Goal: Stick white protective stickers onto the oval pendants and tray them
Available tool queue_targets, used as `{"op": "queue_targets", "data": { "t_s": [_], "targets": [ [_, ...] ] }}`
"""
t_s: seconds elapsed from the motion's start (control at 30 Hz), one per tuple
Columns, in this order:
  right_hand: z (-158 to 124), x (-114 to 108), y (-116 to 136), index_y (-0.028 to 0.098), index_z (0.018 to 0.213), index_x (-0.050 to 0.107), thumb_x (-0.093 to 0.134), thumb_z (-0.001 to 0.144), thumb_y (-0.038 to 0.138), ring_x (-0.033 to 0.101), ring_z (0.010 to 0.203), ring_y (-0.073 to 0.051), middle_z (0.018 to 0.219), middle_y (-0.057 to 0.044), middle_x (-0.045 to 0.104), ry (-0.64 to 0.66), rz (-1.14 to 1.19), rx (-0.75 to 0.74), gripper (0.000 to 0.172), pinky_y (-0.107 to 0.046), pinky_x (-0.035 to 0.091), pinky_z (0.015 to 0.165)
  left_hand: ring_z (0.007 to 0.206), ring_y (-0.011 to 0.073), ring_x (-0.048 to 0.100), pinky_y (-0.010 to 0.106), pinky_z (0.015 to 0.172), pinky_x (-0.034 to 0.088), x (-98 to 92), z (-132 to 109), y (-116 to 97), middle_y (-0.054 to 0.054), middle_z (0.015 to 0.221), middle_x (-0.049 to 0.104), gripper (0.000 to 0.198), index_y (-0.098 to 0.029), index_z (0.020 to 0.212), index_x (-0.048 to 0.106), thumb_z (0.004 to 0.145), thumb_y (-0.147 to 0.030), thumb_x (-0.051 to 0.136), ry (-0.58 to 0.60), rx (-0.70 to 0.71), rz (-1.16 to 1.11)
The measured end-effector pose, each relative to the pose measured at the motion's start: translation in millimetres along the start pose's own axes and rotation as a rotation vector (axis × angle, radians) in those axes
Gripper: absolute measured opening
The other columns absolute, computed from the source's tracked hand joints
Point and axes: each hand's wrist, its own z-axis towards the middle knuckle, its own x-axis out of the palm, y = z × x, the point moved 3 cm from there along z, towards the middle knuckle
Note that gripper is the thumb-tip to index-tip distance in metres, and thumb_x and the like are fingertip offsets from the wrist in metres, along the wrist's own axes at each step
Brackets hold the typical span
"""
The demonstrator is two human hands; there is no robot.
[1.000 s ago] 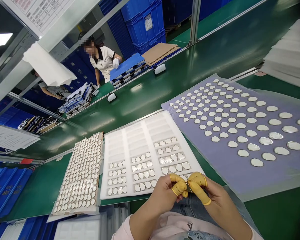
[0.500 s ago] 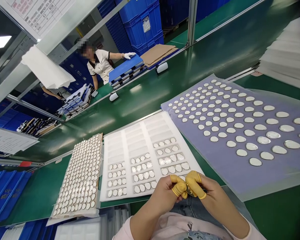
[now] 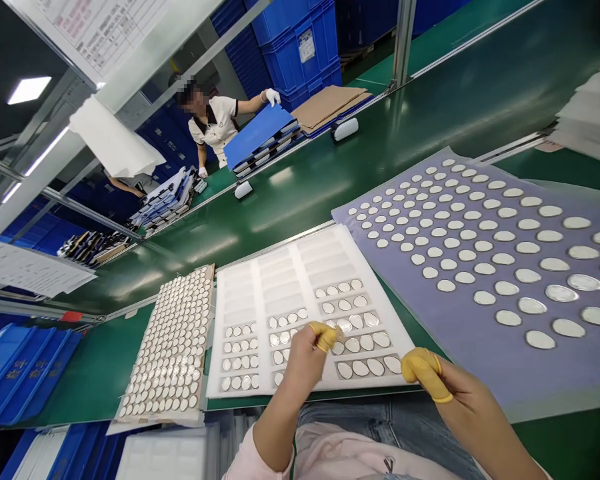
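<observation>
A white foam tray [image 3: 235, 287] with three columns of slots lies before me, its nearer slots holding rows of round white pieces. Over the tray's lower middle is my left hand [image 3: 313, 353], yellow covers on its pinched fingertips; whatever lies between them is too small to name. My right hand [image 3: 433, 377] is at the tray's near right corner, thumb and finger pressed together, with what they hold, if anything, hidden. To the right, a purple sheet [image 3: 395, 280] bears many spaced round pieces. On the left stands a board [image 3: 167, 333] densely covered with similar pieces.
Beyond the green belt [image 3: 300, 193], a person in white gloves [image 3: 220, 123] handles a blue tray [image 3: 260, 137]. Blue trays [image 3: 25, 373] stand at the left, white trays [image 3: 165, 453] below the bench edge. White sheets [image 3: 590, 113] are stacked at the upper right.
My hands have parted: the left moved left and up over the tray, the right moved right. The view has shifted slightly. Across the belt, the person's gloved hand has lifted the blue tray's edge.
</observation>
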Motion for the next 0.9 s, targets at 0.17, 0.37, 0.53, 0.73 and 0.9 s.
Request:
{"op": "queue_targets", "data": {
  "t_s": [0.17, 0.37, 0.53, 0.73, 0.9],
  "targets": [
    [1, -4, -6, 0.026, 0.066, 0.055, 0.054, 0.092, 0.052, 0.055, 0.064, -0.019, 0.069, 0.000, 0.059, -0.027, -0.012, 0.001, 0.037, -0.029, 0.047, 0.061, 0.092, 0.0216, 0.061, 0.033, 0.085, 0.047, -39.1, 41, 12, 0.010, 0.099, 0.067, 0.027, -0.016, 0.093, 0.065, 0.101, -0.024, 0.040, -0.245, -0.049, 0.588],
    [2, -7, -15, 0.026, 0.069, 0.056, 0.053, 0.093, 0.048, 0.058, 0.064, -0.019, 0.070, -0.001, 0.061, 0.066, -0.059, -0.027, 0.033, -0.027, 0.050, 0.061, 0.098, 0.0247, 0.060, 0.033, 0.081, 0.045, -41.2, 77, 27, 0.012, 0.099, 0.065, 0.025, -0.014, 0.090, 0.065, 0.088, -0.002, 0.042, -0.171, -0.104, 0.753],
    [2, -8, -18, 0.025, 0.069, 0.055, 0.052, 0.094, 0.047, 0.058, 0.065, -0.018, 0.070, 0.000, 0.061, 0.035, -0.053, -0.028, 0.033, -0.027, 0.050, 0.061, 0.101, 0.0218, 0.059, 0.030, 0.087, 0.045, -41.7, 83, 31, 0.010, 0.104, 0.065, 0.027, -0.017, 0.084, 0.065, 0.083, 0.001, 0.044, -0.094, -0.067, 0.801],
    [2, -27, -22, 0.026, 0.071, 0.054, 0.048, 0.097, 0.043, 0.058, 0.066, -0.018, 0.072, 0.000, 0.061, -0.025, -0.172, -0.054, 0.031, -0.027, 0.050, 0.062, 0.102, 0.0225, 0.061, 0.033, 0.091, 0.047, -48.1, 70, 20, 0.010, 0.104, 0.067, 0.037, -0.016, 0.093, 0.068, 0.078, 0.006, 0.042, -0.086, -0.009, 0.778],
    [5, -84, -41, 0.025, 0.088, 0.060, 0.048, 0.094, 0.047, 0.057, 0.053, -0.020, 0.080, -0.006, 0.066, -0.278, -0.720, 0.045, 0.026, -0.031, 0.043, 0.049, 0.115, 0.0221, 0.058, 0.035, 0.103, 0.045, -23.8, 61, -21, 0.010, 0.122, 0.065, 0.037, -0.018, 0.118, 0.064, 0.097, -0.010, 0.036, -0.110, 0.183, 0.683]
  ]
}}
